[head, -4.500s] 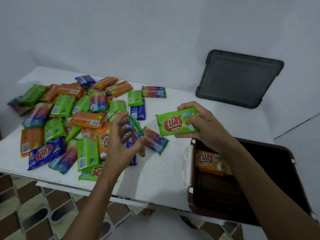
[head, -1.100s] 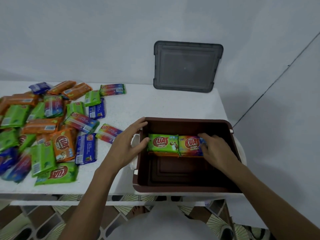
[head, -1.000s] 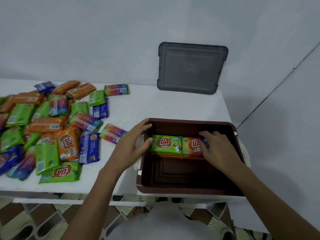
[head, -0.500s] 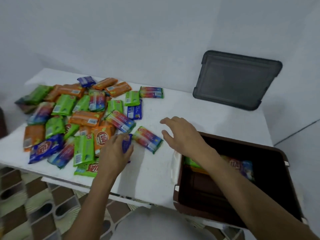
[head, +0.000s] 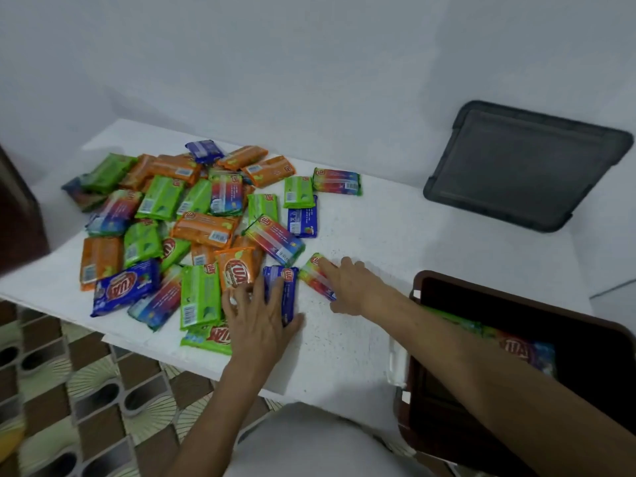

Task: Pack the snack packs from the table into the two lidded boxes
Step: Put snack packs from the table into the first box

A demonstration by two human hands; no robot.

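Note:
Several snack packs (head: pixel 203 232) in green, orange, blue and rainbow wrappers lie heaped on the left half of the white table (head: pixel 378 228). My left hand (head: pixel 261 318) rests flat on a blue pack (head: pixel 287 287) at the pile's near edge, fingers spread, thumb beside the pack. My right hand (head: pixel 351 287) reaches across, its straight fingers touching a rainbow pack (head: pixel 313 271) just right of the blue one. The open brown box (head: pixel 418 287) stands at the lower right, with a green pack (head: pixel 457 321) and a rainbow pack (head: pixel 523 351) inside, partly hidden by my right forearm.
A dark grey lid (head: pixel 526 163) leans against the wall at the back right. A dark brown object (head: pixel 17 208) shows at the left edge. Bare tabletop lies between the pile and the lid. Patterned floor tiles (head: pixel 96 390) show below the table's front edge.
Both hands have left the box and moved left to the pile. My left hand now lies on the blue pack and my right hand has dropped onto the rainbow pack.

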